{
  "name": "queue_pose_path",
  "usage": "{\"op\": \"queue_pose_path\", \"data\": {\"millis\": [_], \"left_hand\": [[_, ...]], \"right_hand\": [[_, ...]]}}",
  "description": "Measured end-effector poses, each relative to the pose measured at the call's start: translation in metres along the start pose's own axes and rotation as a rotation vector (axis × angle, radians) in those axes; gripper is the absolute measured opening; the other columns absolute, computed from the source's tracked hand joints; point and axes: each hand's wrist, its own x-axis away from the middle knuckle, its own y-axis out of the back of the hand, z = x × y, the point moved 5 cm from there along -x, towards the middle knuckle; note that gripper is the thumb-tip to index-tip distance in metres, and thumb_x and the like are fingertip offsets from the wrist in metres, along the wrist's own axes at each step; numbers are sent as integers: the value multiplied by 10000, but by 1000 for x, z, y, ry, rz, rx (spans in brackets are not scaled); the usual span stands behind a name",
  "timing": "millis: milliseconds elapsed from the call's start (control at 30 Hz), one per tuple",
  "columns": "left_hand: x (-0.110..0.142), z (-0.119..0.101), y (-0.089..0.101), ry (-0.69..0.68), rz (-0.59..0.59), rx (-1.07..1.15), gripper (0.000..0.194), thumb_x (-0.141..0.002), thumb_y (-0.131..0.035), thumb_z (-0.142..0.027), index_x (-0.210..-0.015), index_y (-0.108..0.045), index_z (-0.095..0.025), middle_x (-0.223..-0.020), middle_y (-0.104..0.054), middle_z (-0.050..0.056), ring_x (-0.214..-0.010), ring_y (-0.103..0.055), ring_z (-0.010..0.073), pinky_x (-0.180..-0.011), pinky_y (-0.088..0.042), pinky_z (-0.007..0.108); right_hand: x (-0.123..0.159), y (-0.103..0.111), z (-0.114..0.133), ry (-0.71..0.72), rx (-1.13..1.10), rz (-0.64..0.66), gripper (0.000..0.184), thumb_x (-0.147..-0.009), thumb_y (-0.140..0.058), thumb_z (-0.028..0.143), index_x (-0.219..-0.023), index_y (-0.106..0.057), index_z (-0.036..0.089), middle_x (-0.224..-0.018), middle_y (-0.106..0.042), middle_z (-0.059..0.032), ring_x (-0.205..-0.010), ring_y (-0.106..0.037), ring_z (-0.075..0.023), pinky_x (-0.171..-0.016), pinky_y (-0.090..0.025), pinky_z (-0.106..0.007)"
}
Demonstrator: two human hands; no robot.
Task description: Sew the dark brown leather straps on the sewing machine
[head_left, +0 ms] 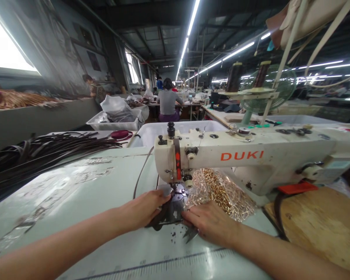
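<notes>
My left hand (147,208) is just left of the needle area of a white sewing machine (242,149), its fingers closed in a pinch. A pale piece (165,189) shows at its fingertips, with dark material below; what exactly the fingers grip is hidden. To the right of the needle plate (179,192), my right hand (211,223) rests low with its fingers curled. Pointed metal blades of thread snips (190,234) stick out from under it. Behind this hand, against the machine, sits a clear plastic bag of gold-coloured metal rings (218,190).
Dark strips (46,153) lie piled at the far left beside a maroon roll (121,134). A ruler scale (160,266) runs along the front of the table. White bins (181,126) stand behind. Thread cones (235,77) rise behind the machine. A co-worker (167,102) sits ahead.
</notes>
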Motion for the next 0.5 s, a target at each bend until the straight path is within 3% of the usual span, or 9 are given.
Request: {"op": "queue_pose_path", "data": {"millis": [133,233,367,500], "left_hand": [[-2,8,11,-61,128,-59,573,-753,-671,-237,-1302,-508,-249,-1269,-549,113,-1147,-541,273,-959,-458,381],[2,3,11,-55,165,-79,801,-714,-725,-455,-1390,-407,-166,-1423,-412,169,-1301,-396,313,-1072,-345,416],[13,-22,-9,59,108,-102,966,-712,-627,-641,-1420,-323,-59,-1462,-312,222,-1346,-314,324,-1117,-273,420],[27,-44,-37,173,-9,-167,1044,-718,-569,-689,-1462,-199,-56,-1467,-245,260,-1345,-273,378,-1071,-349,488]], "right_hand": [[-1,2,1,-7,17,24,141,-971,-426,261,-926,-539,190,-729,-616,13,-609,-561,-132,-511,-294,-254],[-2,2,1,-25,24,35,173,-980,-412,286,-901,-535,193,-733,-620,11,-594,-553,-128,-513,-286,-256],[-2,0,1,-31,28,40,195,-986,-399,292,-882,-533,196,-733,-618,14,-600,-561,-132,-517,-289,-263],[-1,0,2,-30,26,41,210,-996,-373,312,-907,-531,206,-745,-617,20,-642,-582,-144,-531,-305,-273]]}}
